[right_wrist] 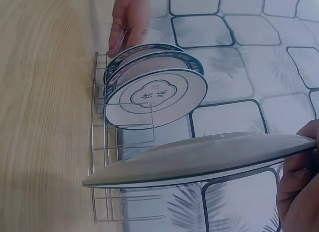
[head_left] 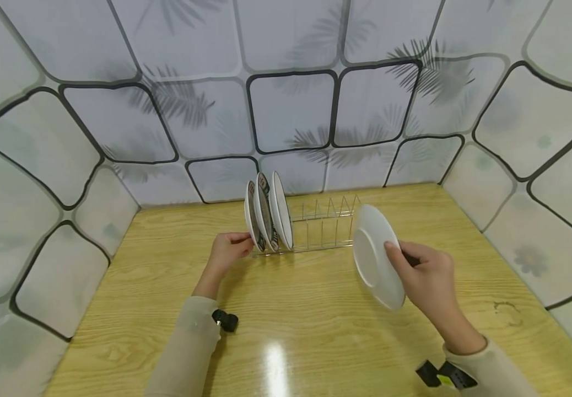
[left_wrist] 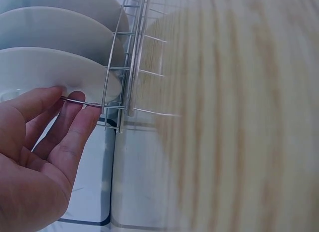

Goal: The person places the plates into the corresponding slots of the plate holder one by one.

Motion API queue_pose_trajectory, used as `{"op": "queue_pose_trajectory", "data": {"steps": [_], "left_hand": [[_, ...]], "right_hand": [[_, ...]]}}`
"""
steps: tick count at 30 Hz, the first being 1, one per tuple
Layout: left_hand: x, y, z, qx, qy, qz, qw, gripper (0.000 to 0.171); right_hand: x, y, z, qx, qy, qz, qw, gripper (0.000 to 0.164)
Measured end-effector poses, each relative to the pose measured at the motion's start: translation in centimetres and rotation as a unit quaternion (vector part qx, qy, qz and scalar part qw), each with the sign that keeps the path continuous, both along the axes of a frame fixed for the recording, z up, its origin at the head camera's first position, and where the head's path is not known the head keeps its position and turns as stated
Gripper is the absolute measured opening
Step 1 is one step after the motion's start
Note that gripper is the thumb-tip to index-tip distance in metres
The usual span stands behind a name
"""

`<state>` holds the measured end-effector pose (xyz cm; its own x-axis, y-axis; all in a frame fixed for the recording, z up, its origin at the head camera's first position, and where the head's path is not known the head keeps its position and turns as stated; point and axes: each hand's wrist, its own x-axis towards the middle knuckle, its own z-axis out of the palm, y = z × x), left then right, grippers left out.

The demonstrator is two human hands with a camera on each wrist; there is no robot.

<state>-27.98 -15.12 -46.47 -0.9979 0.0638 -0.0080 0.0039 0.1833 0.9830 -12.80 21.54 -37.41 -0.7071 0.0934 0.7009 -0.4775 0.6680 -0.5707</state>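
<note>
My left hand (head_left: 225,253) pinches the end wire of a metal dish rack (head_left: 323,247) at its left end; the left wrist view shows thumb and fingertips on that wire (left_wrist: 82,102). Three plates stand upright in the rack's left part. The rightmost is a white plate (head_left: 281,212) with a dark rim line and printed characters in its centre; the other two plates (head_left: 263,212) have patterned rims. To the right, my right hand (head_left: 427,278) grips another white plate (head_left: 372,253) by its edge, tilted, near the rack's right end and apart from the table.
The rack stands on a wood-grain table (head_left: 286,309) close to the back wall (head_left: 291,116). Patterned wall covering also rises on the left and right sides. Bare upright wires (head_left: 335,208) fill the rack's right part.
</note>
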Motion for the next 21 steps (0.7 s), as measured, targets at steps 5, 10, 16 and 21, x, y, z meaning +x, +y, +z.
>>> {"op": "queue_pose_trajectory", "data": {"steps": [5,10,16,21], "left_hand": [[0.1,-0.1,0.0,-0.003,-0.002,0.0,1.0,0.027],[0.3,-0.1,0.3,-0.004,-0.008,-0.003,1.0,0.028],[0.2,-0.2,0.3,0.001,-0.008,-0.017,0.9998,0.029],[0.1,-0.3,0.2,0.001,-0.014,-0.014,0.9998,0.029]], "right_hand": [[-1.2,-1.3,0.3,-0.052,-0.001,0.033,0.998,0.008],[-2.5,-2.6,0.2,-0.085,0.008,0.068,0.994,0.008],[-3.7,-3.7,0.4,-0.101,0.017,0.084,0.991,0.009],[-4.2,-5.1,1.6,-0.111,0.018,0.084,0.99,0.01]]}}
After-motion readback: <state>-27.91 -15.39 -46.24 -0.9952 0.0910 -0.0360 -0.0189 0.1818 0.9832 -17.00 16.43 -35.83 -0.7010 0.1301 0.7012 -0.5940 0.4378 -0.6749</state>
